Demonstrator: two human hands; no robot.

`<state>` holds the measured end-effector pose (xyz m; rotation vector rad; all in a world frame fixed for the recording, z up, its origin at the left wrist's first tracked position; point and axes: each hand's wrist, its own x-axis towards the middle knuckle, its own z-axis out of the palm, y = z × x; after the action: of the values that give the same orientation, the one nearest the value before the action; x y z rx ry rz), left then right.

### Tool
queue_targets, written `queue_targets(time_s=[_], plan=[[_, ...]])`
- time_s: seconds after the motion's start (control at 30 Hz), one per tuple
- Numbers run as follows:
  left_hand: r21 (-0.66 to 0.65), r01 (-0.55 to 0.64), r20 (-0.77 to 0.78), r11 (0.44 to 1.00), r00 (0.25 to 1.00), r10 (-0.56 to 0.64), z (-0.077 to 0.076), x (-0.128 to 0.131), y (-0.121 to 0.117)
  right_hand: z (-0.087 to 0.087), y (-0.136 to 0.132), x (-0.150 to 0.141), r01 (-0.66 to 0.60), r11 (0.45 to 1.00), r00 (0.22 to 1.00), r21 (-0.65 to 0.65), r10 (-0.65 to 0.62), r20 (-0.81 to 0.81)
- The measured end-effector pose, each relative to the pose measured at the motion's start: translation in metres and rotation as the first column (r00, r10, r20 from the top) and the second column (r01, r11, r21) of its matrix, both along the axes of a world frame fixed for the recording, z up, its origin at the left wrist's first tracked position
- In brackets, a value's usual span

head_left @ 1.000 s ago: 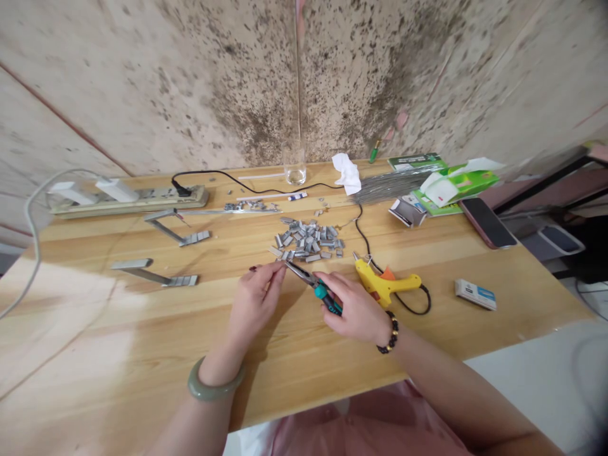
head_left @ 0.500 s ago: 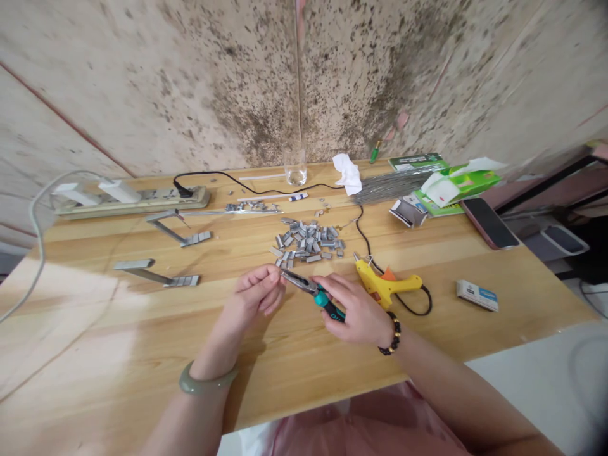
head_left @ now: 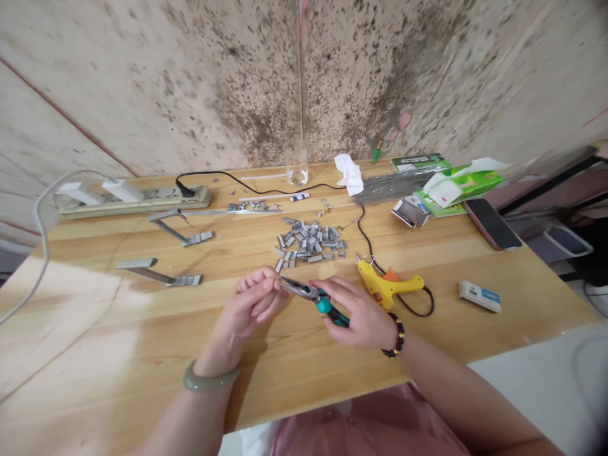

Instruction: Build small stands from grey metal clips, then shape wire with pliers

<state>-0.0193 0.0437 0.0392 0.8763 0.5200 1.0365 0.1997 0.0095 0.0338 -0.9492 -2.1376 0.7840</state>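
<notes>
My right hand is closed around the teal and black handles of a pair of long-nose pliers. The pliers' metal jaws point left, with their tips at the fingers of my left hand. Those fingers are pinched together, and whatever small piece they hold is too small and too covered to make out. Just beyond both hands lies a loose heap of small grey metal staple strips. A yellow glue gun rests on its side to the right of my right hand.
Two bent grey pieces built of staple strips stand at the left. Behind are a power strip, a glass of water, white tissue and thin metal wires. A phone and a small box lie at right.
The jaws of the pliers have shifted slightly down and appear a little farther apart at the left fingertips. Both hands keep their grips; the whole view has shifted slightly.
</notes>
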Motion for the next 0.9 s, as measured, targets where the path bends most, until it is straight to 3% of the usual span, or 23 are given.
queue_targets(time_s=[0.13, 0.27, 0.5, 0.73, 0.9], plan=[[0.141, -0.22, -0.107, 0.965, 0.966, 0.235, 0.001, 0.0, 0.004, 0.0, 0.0, 0.0, 0.033, 0.999, 0.999, -0.017, -0.033, -0.022], [0.301, -0.353, -0.256, 0.886, 0.865, 0.432, -0.002, 0.002, 0.001, -0.001, 0.001, 0.0, 0.067, 0.998, 0.998, -0.008, -0.067, -0.01], [0.515, -0.306, -0.483, 0.8, 0.667, 0.567, -0.004, 0.003, -0.007, -0.005, 0.001, 0.0, 0.115, 0.993, 0.993, -0.039, -0.114, 0.023], [0.588, -0.254, -0.535, 0.768, 0.59, 0.604, -0.006, 0.003, -0.008, -0.005, 0.001, -0.001, 0.135, 0.99, 0.991, -0.044, -0.133, 0.03], [0.724, -0.178, -0.558, 0.667, 0.418, 0.717, -0.004, 0.005, -0.007, -0.005, 0.001, -0.002, 0.147, 0.988, 0.989, -0.036, -0.146, 0.024]])
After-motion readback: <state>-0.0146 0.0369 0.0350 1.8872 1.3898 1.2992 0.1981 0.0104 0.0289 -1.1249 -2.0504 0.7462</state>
